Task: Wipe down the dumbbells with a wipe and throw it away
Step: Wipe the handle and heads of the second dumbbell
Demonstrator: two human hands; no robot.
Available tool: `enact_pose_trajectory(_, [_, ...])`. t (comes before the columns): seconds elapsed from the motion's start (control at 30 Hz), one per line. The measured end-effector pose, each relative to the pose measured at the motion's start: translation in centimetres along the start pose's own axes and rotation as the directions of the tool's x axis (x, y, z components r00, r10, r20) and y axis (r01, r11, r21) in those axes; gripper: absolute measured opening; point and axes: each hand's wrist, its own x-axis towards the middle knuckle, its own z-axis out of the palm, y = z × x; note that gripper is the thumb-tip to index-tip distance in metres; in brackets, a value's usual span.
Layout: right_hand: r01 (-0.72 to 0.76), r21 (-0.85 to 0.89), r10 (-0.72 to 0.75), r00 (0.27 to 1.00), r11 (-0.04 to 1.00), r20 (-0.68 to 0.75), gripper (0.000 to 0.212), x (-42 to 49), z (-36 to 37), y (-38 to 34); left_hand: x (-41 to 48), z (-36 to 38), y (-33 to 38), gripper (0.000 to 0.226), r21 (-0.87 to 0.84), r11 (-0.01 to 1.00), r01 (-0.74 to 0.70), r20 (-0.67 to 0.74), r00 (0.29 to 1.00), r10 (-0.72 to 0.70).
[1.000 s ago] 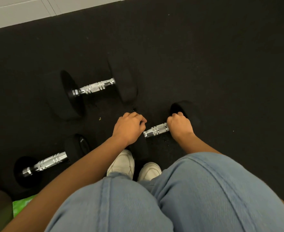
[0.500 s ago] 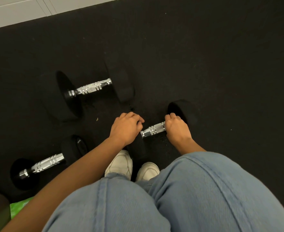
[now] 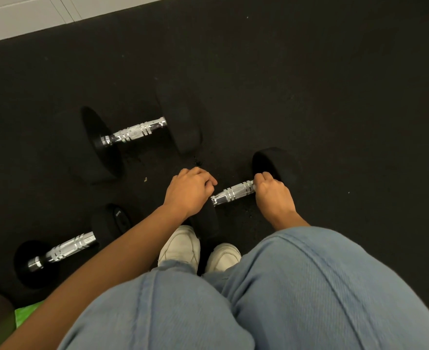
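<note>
**Two hands on the nearest dumbbell (image 3: 233,194)**

Crouched in jeans (image 3: 309,286) on the black floor mat (image 3: 309,84), I hold this dumbbell where it lies just ahead of my white shoes (image 3: 180,246). My left hand (image 3: 189,190) sits on the near weight, fingers curled over its top edge. My right hand (image 3: 271,193) is wrapped round the far end of the chrome handle, knuckles up against the far weight. The bare middle of the handle shows between my hands. I cannot tell whether a wipe lies under either set of fingers.

To my left a large dumbbell (image 3: 132,131) lies further out on the mat, apart from my hands. A small dumbbell (image 3: 69,248) lies nearer, beside my left forearm. Something bright green (image 3: 26,314) shows at the lower left edge, too blurred to name.
</note>
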Motion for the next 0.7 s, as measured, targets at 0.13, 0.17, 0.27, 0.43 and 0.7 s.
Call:
enact_pose_trajectory(0.13, [-0.015, -0.015, 0.014, 1.000, 1.000, -0.008, 0.027, 0.01, 0.02, 0.16, -0.05, -0.02, 0.03, 0.030, -0.003, 1.000, 0.001, -0.002, 1.000, -0.001])
enact_pose_trajectory(0.17, [-0.032, -0.007, 0.032, 0.999, 0.999, -0.020, 0.026, 0.04, 0.00, 0.07, -0.07, -0.01, 0.06, 0.030, -0.002, 1.000, 0.000, -0.003, 1.000, 0.000])
enact_pose_trajectory(0.27, [-0.007, 0.013, 0.008, 0.998, 1.000, -0.058, 0.020, 0.23, 0.04, -0.35, -0.07, 0.03, 0.05, 0.030, 0.006, 1.000, -0.004, -0.008, 1.000, 0.004])
enact_pose_trajectory(0.43, [0.022, 0.008, -0.021, 0.999, 1.000, -0.049, 0.023, 0.67, -0.42, -0.64, -0.01, 0.05, -0.07, 0.030, 0.011, 1.000, -0.012, -0.006, 1.000, 0.012])
enact_pose_trajectory(0.7, [0.099, 0.011, -0.099, 0.994, 0.995, -0.034, 0.032, 0.78, 0.19, -0.78, -0.09, 0.20, -0.08, 0.031, -0.023, 1.000, -0.002, -0.058, 0.998, 0.001])
